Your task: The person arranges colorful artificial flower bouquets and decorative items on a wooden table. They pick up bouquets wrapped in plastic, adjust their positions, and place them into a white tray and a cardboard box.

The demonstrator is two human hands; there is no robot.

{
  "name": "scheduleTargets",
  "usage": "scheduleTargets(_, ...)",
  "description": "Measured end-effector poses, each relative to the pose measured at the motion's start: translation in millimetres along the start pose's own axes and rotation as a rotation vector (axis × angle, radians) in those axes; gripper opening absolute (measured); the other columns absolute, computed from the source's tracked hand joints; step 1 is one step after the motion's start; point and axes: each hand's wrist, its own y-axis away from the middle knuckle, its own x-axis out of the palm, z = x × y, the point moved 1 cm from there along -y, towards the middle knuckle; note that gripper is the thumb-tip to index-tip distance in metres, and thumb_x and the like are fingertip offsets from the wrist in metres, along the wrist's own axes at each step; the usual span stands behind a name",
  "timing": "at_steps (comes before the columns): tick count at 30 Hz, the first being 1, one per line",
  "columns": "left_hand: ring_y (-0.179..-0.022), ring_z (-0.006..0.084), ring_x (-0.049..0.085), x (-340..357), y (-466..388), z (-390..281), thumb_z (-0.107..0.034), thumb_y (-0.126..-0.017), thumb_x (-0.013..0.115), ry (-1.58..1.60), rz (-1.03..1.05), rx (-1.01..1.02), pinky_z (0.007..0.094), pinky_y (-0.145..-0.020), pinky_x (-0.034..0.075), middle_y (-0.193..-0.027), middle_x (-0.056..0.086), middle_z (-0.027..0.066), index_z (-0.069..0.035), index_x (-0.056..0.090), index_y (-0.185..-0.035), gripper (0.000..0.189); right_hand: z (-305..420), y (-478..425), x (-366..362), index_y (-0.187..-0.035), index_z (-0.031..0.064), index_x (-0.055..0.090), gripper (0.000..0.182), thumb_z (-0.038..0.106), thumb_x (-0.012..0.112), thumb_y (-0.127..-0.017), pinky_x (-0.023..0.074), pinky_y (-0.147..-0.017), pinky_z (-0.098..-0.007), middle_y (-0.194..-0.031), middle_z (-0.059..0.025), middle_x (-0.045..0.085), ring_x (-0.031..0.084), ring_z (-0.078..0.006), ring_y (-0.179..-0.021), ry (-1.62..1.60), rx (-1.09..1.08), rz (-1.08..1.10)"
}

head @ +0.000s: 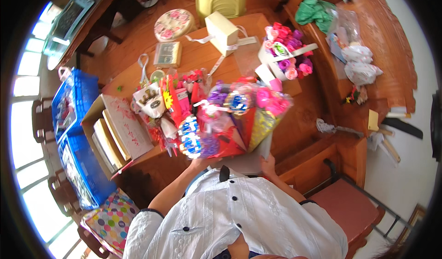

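Wrapped artificial flower bouquets (pixel 238 117) stand close together in and around a grey-white box (pixel 264 146) near my body. My right hand (pixel 268 163) grips the box's near right corner. Under the left part of the bouquets is my left hand (pixel 203 162), its fingers mostly hidden. Shiny blue-and-gold round ornaments (pixel 189 138) and a white wrapping with a crown print (pixel 150 100) show among the bunches. Beyond, on the wooden table (pixel 193 57), are a white basket of artificial roses (pixel 285 57) and a cream box with ribbons (pixel 221 32).
To the left, an open cardboard box (pixel 126 124) holds flat items beside blue plastic crates (pixel 86 165). A floral round stool (pixel 173 24) and a yellow plastic bin (pixel 221 0) stand beyond the table. At right are a wooden bench (pixel 386 62) with plastic bags and a reddish chair seat (pixel 345 207).
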Motion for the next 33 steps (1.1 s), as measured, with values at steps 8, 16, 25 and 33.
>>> scheduleTargets(8,-0.120,0.0276,0.039,19,-46,-57,-0.032,-0.064,0.080,0.132,0.052,-0.046,0.0381,-0.107,0.024,-0.126,0.046,0.0113,-0.005,0.043,-0.126,0.077,-33,-17,-54,-0.099,-0.0012,0.058,0.024,0.004,0.050,-0.077,0.0467,-0.072,-0.0324,-0.083,-0.0108,0.063,0.059,-0.0188,-0.078,-0.021,0.084,0.015)
scheduleTargets(16,-0.111,0.0241,0.047,13,-55,-45,-0.026,-0.062,0.082,0.180,-0.220,-0.137,0.0363,-0.098,0.036,-0.119,0.050,0.0121,-0.002,0.047,-0.120,0.073,-13,-62,-37,-0.099,-0.0012,0.057,0.027,0.008,0.051,-0.075,0.0462,-0.072,-0.0356,-0.081,-0.0162,0.062,0.061,-0.0244,-0.078,0.025,0.038,0.113)
scheduleTargets(25,-0.095,0.0227,0.056,-32,-83,-14,-0.018,-0.062,0.082,0.308,-0.465,-0.192,0.0341,-0.083,0.046,-0.105,0.058,0.0126,0.001,0.051,-0.113,0.063,28,-149,21,-0.109,0.0026,0.053,0.035,0.014,0.054,-0.076,0.0449,-0.079,-0.0445,-0.091,-0.0234,0.061,0.058,-0.0408,-0.091,0.131,-0.087,0.202)
scheduleTargets(33,-0.080,0.0217,0.062,-27,-91,-47,-0.020,-0.064,0.080,0.314,-0.551,-0.307,0.0347,-0.072,0.050,-0.091,0.065,0.0122,0.003,0.059,-0.102,0.049,47,-185,-25,-0.120,-0.0026,0.050,0.052,0.035,0.058,-0.085,0.0396,-0.093,-0.0345,-0.117,-0.0198,0.056,0.053,-0.0287,-0.110,0.010,-0.140,0.236)
